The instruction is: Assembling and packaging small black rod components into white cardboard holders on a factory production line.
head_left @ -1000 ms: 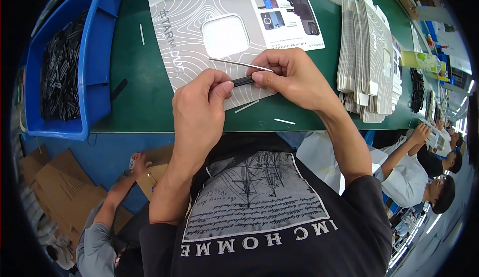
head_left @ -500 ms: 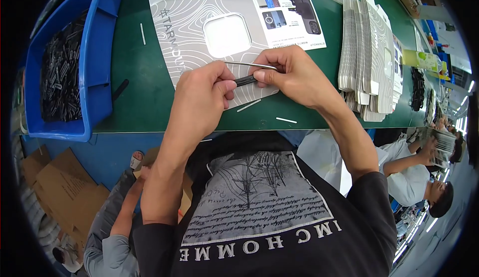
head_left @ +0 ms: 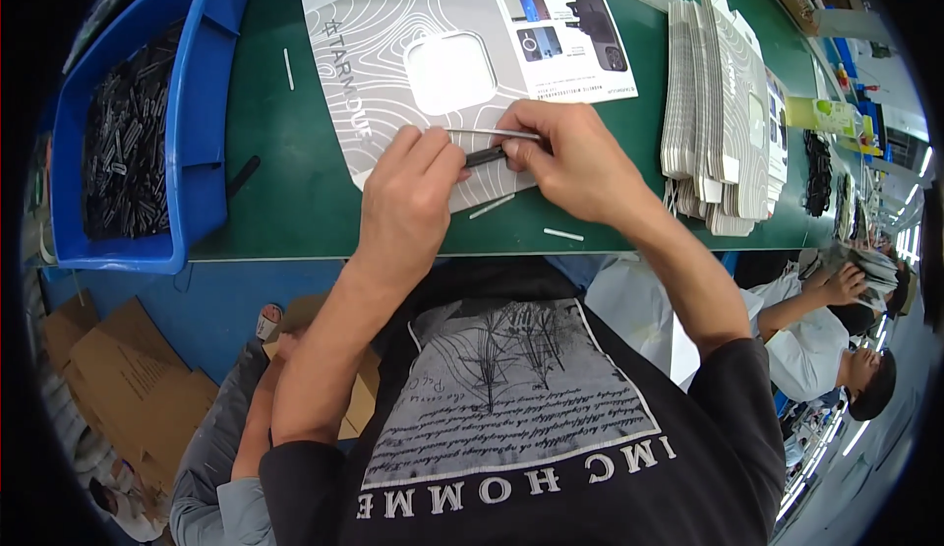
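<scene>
L hand and R hand work close together, w/ a small black oblong part between them. L fingers are curled in and pinch its L end; the L thumb is mostly hidden, so can't tell its exact hold. R hand grips the other end btwn thumb & fingers, and also holds a thin metal rod that runs just above the part toward the L fingertips; can't tell if the rod touches them.

Under & beyond both hands: a flat grey-and-white printed carton w/ wavy contour lines and a rounded-square white area, lying on the green tabletop. Just below the hands, one thin white strip by the carton's near edge; another a bit nearer the body, below R hand.

Well to L of L hand: blue plastic bin full of small black parts, w/ a black strip just beside it, on L hand's side. To R of R hand: stack of flat cartons, same wavy print, then a bottle w/ yellow-green label farther out.
</scene>
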`<state>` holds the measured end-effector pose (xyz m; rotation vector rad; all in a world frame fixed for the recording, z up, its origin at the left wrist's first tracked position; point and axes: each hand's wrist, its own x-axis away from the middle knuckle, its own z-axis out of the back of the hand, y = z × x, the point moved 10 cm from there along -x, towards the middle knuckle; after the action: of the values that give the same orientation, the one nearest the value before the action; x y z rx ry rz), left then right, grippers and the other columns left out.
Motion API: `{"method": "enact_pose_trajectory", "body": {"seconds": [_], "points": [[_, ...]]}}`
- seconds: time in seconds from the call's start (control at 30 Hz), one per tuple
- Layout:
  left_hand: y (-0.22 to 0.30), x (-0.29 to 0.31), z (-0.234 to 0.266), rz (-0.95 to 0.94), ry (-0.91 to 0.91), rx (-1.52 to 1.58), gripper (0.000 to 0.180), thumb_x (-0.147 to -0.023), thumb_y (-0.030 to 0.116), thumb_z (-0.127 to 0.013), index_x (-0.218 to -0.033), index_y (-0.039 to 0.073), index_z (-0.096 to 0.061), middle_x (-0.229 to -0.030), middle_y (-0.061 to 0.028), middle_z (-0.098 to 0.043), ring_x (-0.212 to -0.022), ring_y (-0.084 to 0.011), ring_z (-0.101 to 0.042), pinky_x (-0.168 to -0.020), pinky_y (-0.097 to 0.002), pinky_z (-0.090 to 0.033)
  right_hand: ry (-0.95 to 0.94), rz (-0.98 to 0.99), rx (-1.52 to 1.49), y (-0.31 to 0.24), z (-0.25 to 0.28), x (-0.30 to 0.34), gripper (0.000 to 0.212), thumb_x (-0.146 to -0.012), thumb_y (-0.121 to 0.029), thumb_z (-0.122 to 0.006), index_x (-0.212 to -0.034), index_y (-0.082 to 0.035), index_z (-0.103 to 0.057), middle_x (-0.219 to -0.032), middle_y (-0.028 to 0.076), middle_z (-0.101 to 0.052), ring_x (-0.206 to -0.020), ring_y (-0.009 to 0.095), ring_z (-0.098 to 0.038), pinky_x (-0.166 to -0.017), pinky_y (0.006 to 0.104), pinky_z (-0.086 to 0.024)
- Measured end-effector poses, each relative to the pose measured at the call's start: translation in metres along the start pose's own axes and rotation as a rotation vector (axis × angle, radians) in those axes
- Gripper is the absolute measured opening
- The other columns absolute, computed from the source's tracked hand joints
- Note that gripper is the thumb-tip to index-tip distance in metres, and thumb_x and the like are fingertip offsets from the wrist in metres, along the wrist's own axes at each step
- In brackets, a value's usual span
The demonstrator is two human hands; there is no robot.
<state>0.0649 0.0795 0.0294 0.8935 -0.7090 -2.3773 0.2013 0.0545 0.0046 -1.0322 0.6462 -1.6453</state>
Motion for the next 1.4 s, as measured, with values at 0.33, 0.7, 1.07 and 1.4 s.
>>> {"method": "enact_pose_trajectory", "body": {"seconds": [0.33, 0.7, 1.07, 1.4], "points": [[-0.002, 0.006, 0.001, 0.104, 0.018, 0.062, 0.017, -0.076, -0.006, -0.069, -0.083, 0.002, -0.056, -0.084, -0.0066, -0.053, -0.074, -0.0237, -0.051, -0.068, -0.0348, -0.046, -0.008, 0.077, 0.349, -0.013, 0.008, -0.007, 0.006, -0.083, 0.0, -0.072, -0.083, 0.001, -0.065, -0.069, 0.008, -0.063, -0.059, 0.017, -0.052, -0.057, 0.0295, -0.043], [0.001, 0.001, 0.002, 0.098, 0.013, 0.067, 0.022, -0.076, -0.009, -0.068, -0.095, 0.0, -0.062, -0.09, -0.007, -0.058, -0.078, -0.0244, -0.052, -0.071, -0.0348, -0.047, -0.126, 0.07, 0.379, -0.013, 0.005, -0.019, 0.014, -0.083, -0.004, -0.076, -0.078, 0.0, -0.063, -0.068, 0.009, -0.062, -0.057, 0.019, -0.049, -0.056, 0.0307, -0.042], [-0.007, 0.005, 0.002, 0.217, 0.067, 0.215, 0.039, -0.072, -0.014, -0.068, -0.109, -0.001, -0.065, -0.094, -0.0083, -0.064, -0.082, -0.0247, -0.055, -0.074, -0.0339, -0.049, 0.066, 0.065, 0.175, -0.017, 0.047, 0.009, 0.011, -0.084, -0.003, -0.073, -0.079, 0.001, -0.065, -0.072, 0.007, -0.063, -0.056, 0.015, -0.047, -0.055, 0.0277, -0.04], [-0.012, 0.01, 0.003, 0.265, 0.11, 0.219, 0.048, -0.071, -0.016, -0.066, -0.117, -0.003, -0.062, -0.091, -0.0103, -0.062, -0.08, -0.0243, -0.055, -0.071, -0.0343, -0.049, -0.147, 0.351, 0.664, -0.084, 0.012, 0.002, 0.009, -0.08, -0.001, -0.071, -0.078, -0.001, -0.062, -0.066, 0.005, -0.057, -0.052, 0.02, -0.047, -0.052, 0.0322, -0.039]]}}
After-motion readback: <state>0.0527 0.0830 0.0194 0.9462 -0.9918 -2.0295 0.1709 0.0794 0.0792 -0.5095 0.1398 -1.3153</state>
